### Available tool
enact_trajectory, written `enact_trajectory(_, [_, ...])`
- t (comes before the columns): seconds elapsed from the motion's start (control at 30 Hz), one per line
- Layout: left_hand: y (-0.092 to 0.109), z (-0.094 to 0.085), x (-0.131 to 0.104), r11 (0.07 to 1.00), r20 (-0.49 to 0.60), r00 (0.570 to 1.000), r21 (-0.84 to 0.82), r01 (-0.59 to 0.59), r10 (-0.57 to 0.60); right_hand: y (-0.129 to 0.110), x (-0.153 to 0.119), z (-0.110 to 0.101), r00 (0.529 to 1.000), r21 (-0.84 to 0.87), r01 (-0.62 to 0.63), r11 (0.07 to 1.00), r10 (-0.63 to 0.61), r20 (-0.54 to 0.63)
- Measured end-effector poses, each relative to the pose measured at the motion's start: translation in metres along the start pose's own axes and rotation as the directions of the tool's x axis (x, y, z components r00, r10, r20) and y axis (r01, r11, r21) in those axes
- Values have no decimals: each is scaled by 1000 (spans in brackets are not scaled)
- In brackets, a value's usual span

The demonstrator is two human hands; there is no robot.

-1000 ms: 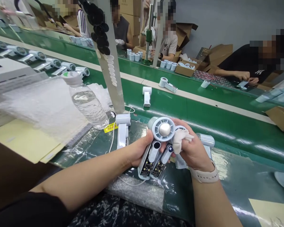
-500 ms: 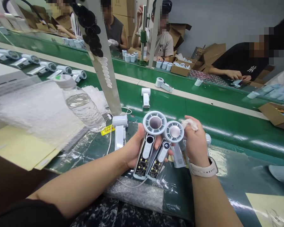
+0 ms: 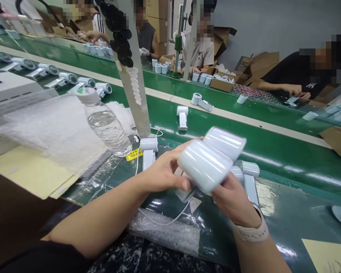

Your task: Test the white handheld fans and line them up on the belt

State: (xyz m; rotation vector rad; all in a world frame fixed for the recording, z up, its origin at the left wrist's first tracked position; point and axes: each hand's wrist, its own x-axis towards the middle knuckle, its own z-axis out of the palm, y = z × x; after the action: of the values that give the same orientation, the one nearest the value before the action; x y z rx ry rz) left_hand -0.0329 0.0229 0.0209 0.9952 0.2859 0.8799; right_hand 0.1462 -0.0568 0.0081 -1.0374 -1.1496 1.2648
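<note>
My left hand (image 3: 166, 172) grips two light-blue handheld fans (image 3: 206, 167) side by side. Their smooth rounded heads face me and are slightly blurred; the handles are mostly hidden below them. My right hand (image 3: 234, 199), with a pale watch band on the wrist, is at the right underside of the fan heads. Its fingers curl in behind them, so whatever they hold is hidden. Close by on the right, another fan (image 3: 250, 180) lies on the bench, a further head partly covered beside it. One more fan (image 3: 149, 148) lies left of my hands, near a white cable (image 3: 137, 163).
A water bottle (image 3: 108, 129) stands left, beside plastic sheets (image 3: 53, 121) and yellow paper (image 3: 31, 170). A metal post (image 3: 139, 98) rises behind. Fans (image 3: 183, 118) rest on the green conveyor (image 3: 241, 131). Bubble wrap (image 3: 167, 231) lies in front. Several people work across the line.
The two fans have turned from their open, circuit-board side to their rounded backs and risen rightward. My right hand has moved down and in under their heads; its white wipe is now out of sight.
</note>
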Motion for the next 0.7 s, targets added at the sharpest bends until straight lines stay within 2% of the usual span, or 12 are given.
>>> enact_trajectory(0.07, [-5, -2, 7, 999, -1, 1000, 46, -3, 3, 1, -1, -6, 993, 49, 31, 998, -25, -117])
enact_trajectory(0.17, [-12, -3, 12, 998, -1, 999, -42, 54, -55, 2, 4, -8, 970, 76, 59, 995, -40, -238])
enact_trajectory(0.27, [-14, 2, 10, 990, 43, 995, -101, 94, -90, 1, 5, -5, 981, 98, 28, 995, -8, -196])
enact_trajectory(0.4, [-13, 10, 5, 996, 134, 988, -19, 83, -80, -4, 0, -2, 994, 161, 27, 987, -11, -104])
enact_trajectory(0.5, [-15, 9, 5, 996, 117, 990, 47, 75, -80, -3, -3, -3, 997, 165, 39, 985, -29, -65])
enact_trajectory(0.6, [-17, 6, 6, 995, 100, 993, 88, 56, -64, 2, -3, -3, 994, 154, 65, 986, -51, -93])
enact_trajectory(0.7, [-16, 5, 6, 995, 140, 988, 86, 58, -69, 7, -1, -3, 988, 174, 50, 984, -24, -150])
